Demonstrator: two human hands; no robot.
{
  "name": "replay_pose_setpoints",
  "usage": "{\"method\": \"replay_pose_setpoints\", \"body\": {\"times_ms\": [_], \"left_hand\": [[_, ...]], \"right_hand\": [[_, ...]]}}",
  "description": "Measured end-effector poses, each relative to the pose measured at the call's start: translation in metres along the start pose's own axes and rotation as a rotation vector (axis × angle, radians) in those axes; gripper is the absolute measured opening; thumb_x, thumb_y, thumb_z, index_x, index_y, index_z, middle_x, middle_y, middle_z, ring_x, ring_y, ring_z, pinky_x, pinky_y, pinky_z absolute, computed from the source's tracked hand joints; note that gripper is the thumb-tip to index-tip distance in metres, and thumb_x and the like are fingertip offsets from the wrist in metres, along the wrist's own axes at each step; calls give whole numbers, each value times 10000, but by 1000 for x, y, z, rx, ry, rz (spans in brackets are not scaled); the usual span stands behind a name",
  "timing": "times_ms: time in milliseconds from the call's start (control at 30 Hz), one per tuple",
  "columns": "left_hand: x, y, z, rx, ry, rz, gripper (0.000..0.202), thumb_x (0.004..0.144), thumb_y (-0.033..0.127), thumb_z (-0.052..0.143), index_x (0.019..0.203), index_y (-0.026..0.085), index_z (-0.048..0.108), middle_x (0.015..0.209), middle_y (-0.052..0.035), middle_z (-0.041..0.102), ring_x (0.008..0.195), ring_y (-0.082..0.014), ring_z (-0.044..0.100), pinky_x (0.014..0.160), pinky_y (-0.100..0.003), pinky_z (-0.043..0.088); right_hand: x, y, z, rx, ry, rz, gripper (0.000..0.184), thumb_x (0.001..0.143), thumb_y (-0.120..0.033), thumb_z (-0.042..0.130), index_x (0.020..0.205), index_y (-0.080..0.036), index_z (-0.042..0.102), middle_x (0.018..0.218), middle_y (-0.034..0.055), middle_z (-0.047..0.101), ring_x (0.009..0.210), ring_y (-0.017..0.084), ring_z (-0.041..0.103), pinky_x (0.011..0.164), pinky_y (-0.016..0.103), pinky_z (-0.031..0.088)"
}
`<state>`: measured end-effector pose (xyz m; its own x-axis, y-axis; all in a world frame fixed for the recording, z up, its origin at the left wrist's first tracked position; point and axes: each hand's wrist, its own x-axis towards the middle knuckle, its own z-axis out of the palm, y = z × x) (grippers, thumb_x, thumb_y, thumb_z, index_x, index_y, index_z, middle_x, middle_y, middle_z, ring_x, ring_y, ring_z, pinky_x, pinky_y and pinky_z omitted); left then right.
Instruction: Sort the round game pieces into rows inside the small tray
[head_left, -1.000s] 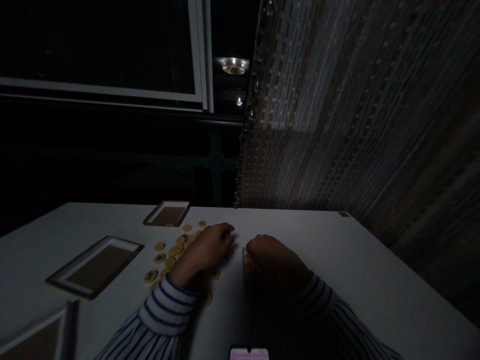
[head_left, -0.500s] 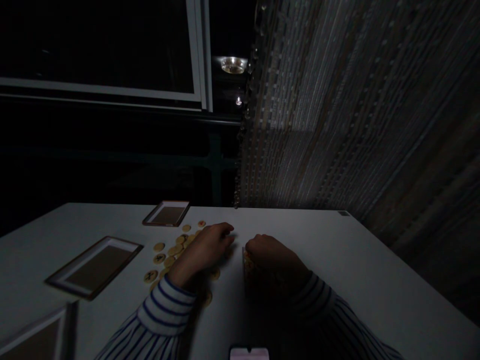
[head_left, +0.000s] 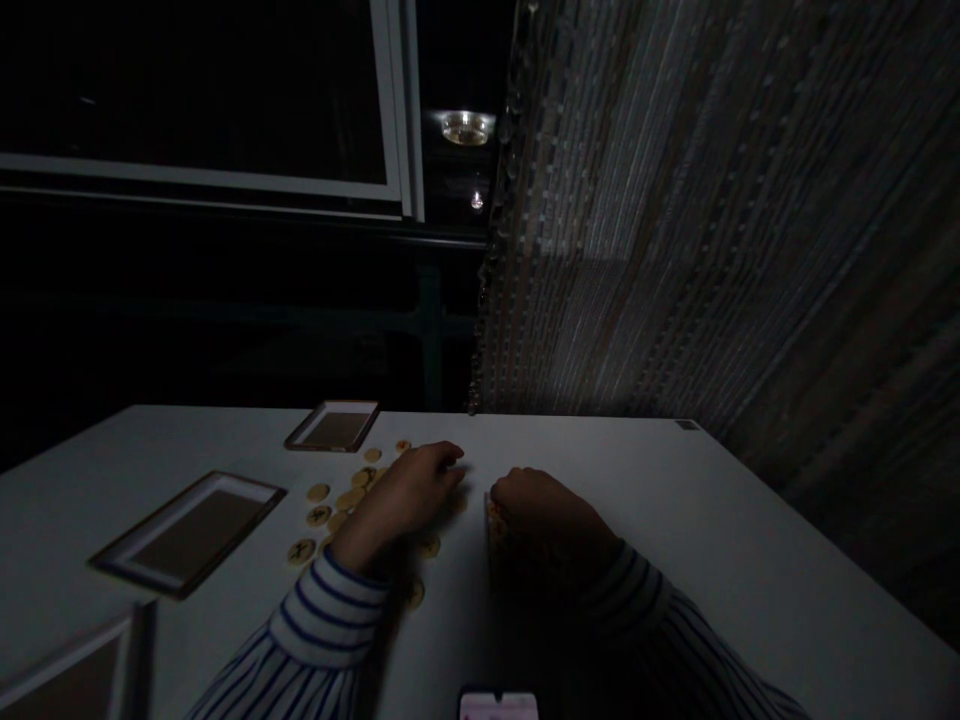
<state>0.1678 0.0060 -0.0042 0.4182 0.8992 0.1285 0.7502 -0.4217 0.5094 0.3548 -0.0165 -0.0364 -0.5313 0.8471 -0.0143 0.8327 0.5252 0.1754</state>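
Note:
Round wooden xiangqi pieces [head_left: 350, 499], some marked with dark characters, lie loosely heaped on the white table. Over the right side of this heap reaches my left hand [head_left: 411, 492], its fingers slightly bent and apart, with nothing visible between them. A dim piece [head_left: 458, 500] shows just below its fingertips. My right hand [head_left: 541, 503] is closed at the far end of a shallow box [head_left: 489, 550] with pieces inside; whatever its fingers hold is hidden. Deep shadow covers most of that box.
Framed shallow trays lie at the left: one far back [head_left: 332, 428], one midway [head_left: 187, 535] and one cut off at the near corner [head_left: 75, 665]. A phone [head_left: 499, 705] is at the bottom edge. A bead curtain [head_left: 600, 330] hangs behind the white table [head_left: 720, 570].
My left hand has shifted slightly left and its fingers have drawn a little closer together. My right hand stays at the box.

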Motion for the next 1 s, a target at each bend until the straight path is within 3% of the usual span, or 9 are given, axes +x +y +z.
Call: {"method": "replay_pose_setpoints", "body": {"times_ms": [367, 633, 833, 1000], "left_hand": [[1, -7, -5, -24, 38, 5, 374, 788, 331, 413, 1079, 149, 562, 1051, -89, 634, 967, -203, 579, 836, -296, 424], [1, -9, -7, -49, 74, 3, 389, 786, 333, 412, 1092, 142, 559, 1097, -85, 616, 998, -194, 565, 868, -288, 418], [3, -17, -9, -50, 100, 5, 390, 781, 368, 428, 1082, 164, 568, 1067, -72, 631, 965, -200, 582, 847, -294, 435], [1, -25, -21, -95, 133, 23, 391, 775, 409, 443, 1043, 163, 586, 1080, -69, 623, 980, -196, 573, 847, -283, 436]], "right_hand": [[-7, 17, -28, -9, 9, 95, 211, 859, -217, 369, 881, -171, 574, 846, 70, 630, 761, 184, 581, 631, 275, 383], [-10, 15, -49, 6, 25, 159, 278, 880, -278, 334, 933, -169, 584, 883, 89, 643, 828, 188, 587, 672, 275, 377], [-8, 13, -52, -18, 120, 153, 264, 881, -252, 317, 901, -186, 571, 864, 64, 650, 807, 189, 589, 671, 279, 375], [-9, 7, -60, -22, 196, 158, 249, 874, -229, 324, 844, -178, 566, 849, 56, 648, 795, 177, 584, 683, 280, 365]]}}
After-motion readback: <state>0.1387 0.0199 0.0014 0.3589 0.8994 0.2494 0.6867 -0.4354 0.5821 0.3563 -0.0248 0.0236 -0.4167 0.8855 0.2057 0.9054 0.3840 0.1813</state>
